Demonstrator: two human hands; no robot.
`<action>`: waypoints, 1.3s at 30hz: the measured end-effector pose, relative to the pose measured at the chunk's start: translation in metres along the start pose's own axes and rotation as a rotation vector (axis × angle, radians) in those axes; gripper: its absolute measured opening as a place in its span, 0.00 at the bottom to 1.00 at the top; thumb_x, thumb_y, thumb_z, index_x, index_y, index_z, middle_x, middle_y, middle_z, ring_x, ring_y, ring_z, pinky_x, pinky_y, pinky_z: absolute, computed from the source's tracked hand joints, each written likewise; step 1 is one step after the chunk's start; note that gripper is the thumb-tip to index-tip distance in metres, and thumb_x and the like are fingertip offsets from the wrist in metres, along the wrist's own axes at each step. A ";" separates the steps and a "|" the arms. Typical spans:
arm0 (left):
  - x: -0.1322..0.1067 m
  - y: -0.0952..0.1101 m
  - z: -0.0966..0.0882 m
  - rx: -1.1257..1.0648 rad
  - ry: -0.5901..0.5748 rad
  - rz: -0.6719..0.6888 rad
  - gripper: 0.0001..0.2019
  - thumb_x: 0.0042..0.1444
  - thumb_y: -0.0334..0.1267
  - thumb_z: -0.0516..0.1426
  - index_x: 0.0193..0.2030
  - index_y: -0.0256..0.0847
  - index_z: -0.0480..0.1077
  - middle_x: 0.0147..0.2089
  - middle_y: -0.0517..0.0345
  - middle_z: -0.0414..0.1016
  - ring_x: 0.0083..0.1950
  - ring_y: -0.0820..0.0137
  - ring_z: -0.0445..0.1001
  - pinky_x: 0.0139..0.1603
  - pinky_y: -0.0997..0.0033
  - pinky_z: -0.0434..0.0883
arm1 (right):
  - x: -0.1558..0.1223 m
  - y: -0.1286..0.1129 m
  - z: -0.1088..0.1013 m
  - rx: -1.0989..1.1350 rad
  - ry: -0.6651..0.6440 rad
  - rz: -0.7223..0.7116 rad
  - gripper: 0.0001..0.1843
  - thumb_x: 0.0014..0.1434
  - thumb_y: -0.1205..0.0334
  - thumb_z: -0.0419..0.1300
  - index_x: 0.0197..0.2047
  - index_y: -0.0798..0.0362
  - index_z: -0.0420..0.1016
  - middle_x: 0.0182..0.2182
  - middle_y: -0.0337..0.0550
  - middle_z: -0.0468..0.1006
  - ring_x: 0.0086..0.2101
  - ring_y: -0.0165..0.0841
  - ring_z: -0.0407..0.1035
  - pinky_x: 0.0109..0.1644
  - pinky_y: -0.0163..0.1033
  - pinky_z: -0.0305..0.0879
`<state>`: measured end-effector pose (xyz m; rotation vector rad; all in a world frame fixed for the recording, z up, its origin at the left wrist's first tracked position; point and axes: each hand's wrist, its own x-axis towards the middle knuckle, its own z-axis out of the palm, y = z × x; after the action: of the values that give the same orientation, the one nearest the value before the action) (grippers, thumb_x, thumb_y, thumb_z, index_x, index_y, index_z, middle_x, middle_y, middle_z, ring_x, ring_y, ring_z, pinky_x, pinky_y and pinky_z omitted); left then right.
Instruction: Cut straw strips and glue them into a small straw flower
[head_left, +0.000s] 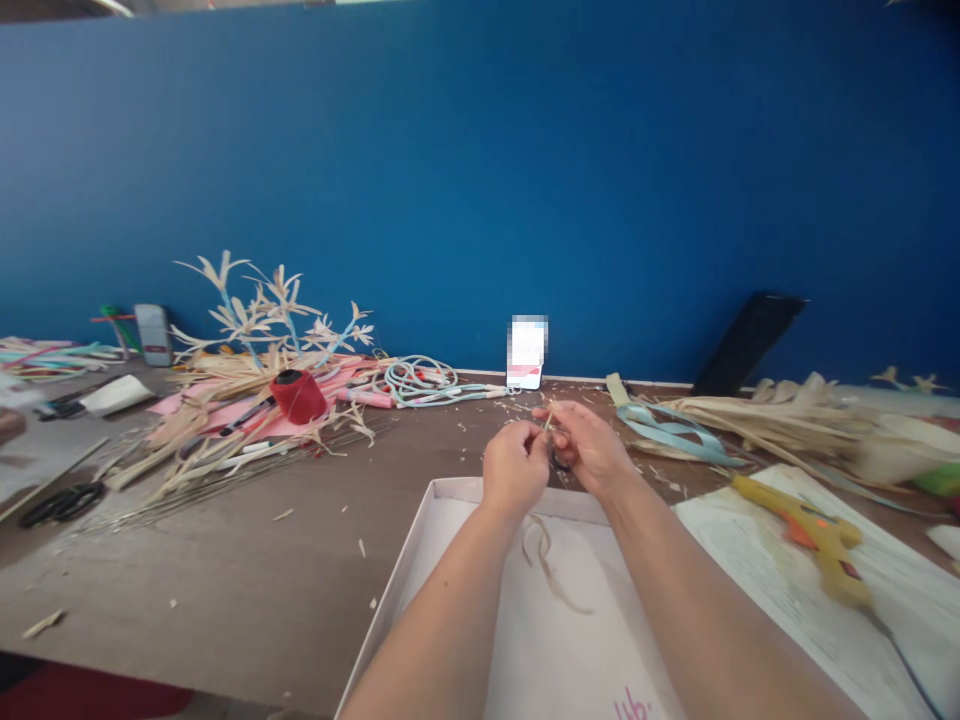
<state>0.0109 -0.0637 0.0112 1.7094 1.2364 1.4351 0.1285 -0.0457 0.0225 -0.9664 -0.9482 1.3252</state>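
Above the far edge of a shallow white box [450, 490], my two hands meet. My left hand [516, 468] is closed, thumb and fingers pinching a thin pale strip [549, 420] that looks like dried husk. Touching the same strip, the fingers of my right hand [592, 448] are bent in a pinch. A small dark curved piece [559, 460] shows beneath the right fingers; it may be a scissors handle, but I cannot tell. Below my hands, a curled tan strip [553, 575] lies in or hangs over the box.
A yellow glue gun [821, 540] rests on paper at right, near pale husks [787, 420] and blue ribbon [675, 430]. Husk flowers [247, 320], a red thread spool [298, 396] and black scissors [64, 503] are at left. A phone [525, 352] leans against the blue wall.
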 end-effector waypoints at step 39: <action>-0.002 -0.002 -0.002 0.259 -0.033 0.061 0.07 0.54 0.36 0.51 0.28 0.41 0.67 0.28 0.62 0.69 0.30 0.75 0.63 0.30 0.76 0.57 | 0.005 0.008 -0.003 -0.257 0.129 -0.101 0.19 0.44 0.46 0.63 0.27 0.56 0.71 0.08 0.29 0.57 0.11 0.21 0.47 0.14 0.30 0.45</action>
<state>0.0084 -0.0650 0.0096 1.9485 1.4137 1.3214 0.1283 -0.0407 0.0138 -1.1700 -1.0697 1.0602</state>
